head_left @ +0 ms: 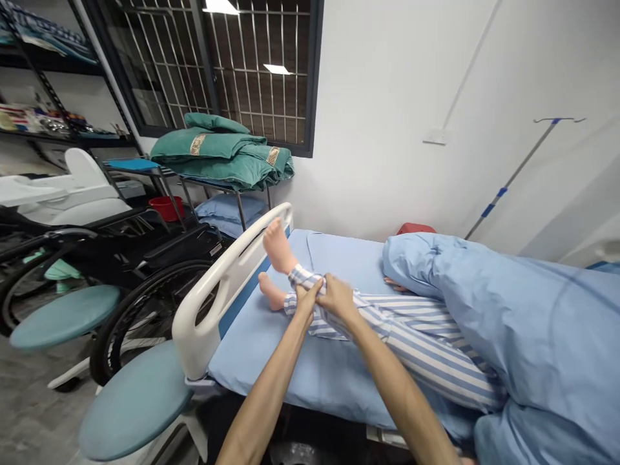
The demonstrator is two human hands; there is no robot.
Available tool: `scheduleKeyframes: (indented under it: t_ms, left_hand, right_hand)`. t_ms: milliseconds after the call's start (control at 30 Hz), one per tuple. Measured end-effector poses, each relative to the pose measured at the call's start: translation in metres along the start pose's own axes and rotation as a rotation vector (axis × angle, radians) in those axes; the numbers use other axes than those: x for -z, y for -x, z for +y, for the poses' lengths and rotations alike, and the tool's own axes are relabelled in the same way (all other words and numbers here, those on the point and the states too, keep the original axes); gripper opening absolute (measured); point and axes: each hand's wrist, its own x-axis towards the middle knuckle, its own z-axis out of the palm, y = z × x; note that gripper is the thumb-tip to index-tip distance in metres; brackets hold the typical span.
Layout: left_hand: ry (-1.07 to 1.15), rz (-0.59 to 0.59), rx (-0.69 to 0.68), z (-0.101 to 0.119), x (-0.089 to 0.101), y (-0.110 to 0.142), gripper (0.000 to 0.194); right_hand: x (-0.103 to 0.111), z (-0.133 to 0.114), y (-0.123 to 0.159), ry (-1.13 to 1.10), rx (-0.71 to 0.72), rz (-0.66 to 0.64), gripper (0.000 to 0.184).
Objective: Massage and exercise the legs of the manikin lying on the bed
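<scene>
My left hand (307,301) is closed round the lower shin of a leg in blue-and-white striped trousers (416,332). Just beside it, nearer the knee, my right hand (338,297) grips the same shin, slightly blurred. The bare foot (279,247) of this leg is raised off the mattress, toes up, and has a smooth, doll-like look. Lower down, the other foot (271,292) rests close to the footboard. A light blue quilt (547,323) covers the upper body, and a hand (396,284) shows at its edge.
The bed's white footboard (206,316) stands left of the feet. Beyond it are a wheelchair (140,310), two teal stools (138,400) and a rack with folded green quilts (223,152). An IV pole (513,174) leans by the wall.
</scene>
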Motion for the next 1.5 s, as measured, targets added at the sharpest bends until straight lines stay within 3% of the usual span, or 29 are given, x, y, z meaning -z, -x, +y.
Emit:
scheduleKeyframes:
  t_ms: [167,300,433,567,667,767,867,1000,1100,1167,1233,1367,1500]
  left_hand:
    - [-0.018,-0.186,-0.326,0.068,-0.117,0.030,0.070]
    - [-0.150,-0.237,-0.518,0.092,-0.187,0.060,0.077]
    - [-0.236,-0.306,-0.634,0.100,-0.219,0.086,0.084]
    - [-0.244,-0.325,-0.651,0.100,-0.219,0.090,0.086]
    - [-0.215,-0.274,-0.604,0.095,-0.193,0.076,0.086]
    - [-0.167,-0.180,-0.508,0.077,-0.138,0.062,0.081]
    - [-0.145,-0.023,-0.348,0.036,-0.054,0.057,0.068]
    - [-0.185,0.228,-0.068,-0.045,0.062,0.057,0.045]
    - [-0.124,0.346,0.219,-0.099,0.119,0.055,0.035]
    - [-0.064,0.392,0.312,-0.120,0.140,0.051,0.030]
    - [-0.016,0.447,0.304,-0.127,0.151,0.046,0.026]
    - [-0.057,0.526,0.237,-0.114,0.168,0.032,0.022]
    - [-0.309,0.504,0.209,-0.096,0.194,0.036,0.027]
  right_hand:
    - [0.123,0.045,0.022,-0.067,-0.068,0.239,0.048]
    - [0.182,0.080,0.051,-0.115,-0.143,0.421,0.051]
    - [0.206,0.104,0.074,-0.156,-0.145,0.547,0.051]
    - [0.206,0.105,0.078,-0.148,-0.143,0.581,0.051]
    - [0.187,0.087,0.069,-0.115,-0.125,0.520,0.050]
    - [0.144,0.056,0.056,-0.077,-0.076,0.380,0.049]
    - [0.068,0.021,0.049,-0.056,0.036,0.141,0.050]
    - [-0.061,-0.010,0.050,-0.047,0.123,-0.183,0.051]
    - [-0.140,-0.018,0.053,-0.011,0.088,-0.316,0.057]
    - [-0.172,-0.022,0.054,0.015,0.084,-0.364,0.060]
    - [-0.189,-0.030,0.051,0.022,0.104,-0.385,0.059]
    - [-0.205,-0.065,0.040,0.010,0.135,-0.347,0.042]
    - [-0.213,-0.093,0.036,-0.088,0.096,-0.205,0.029]
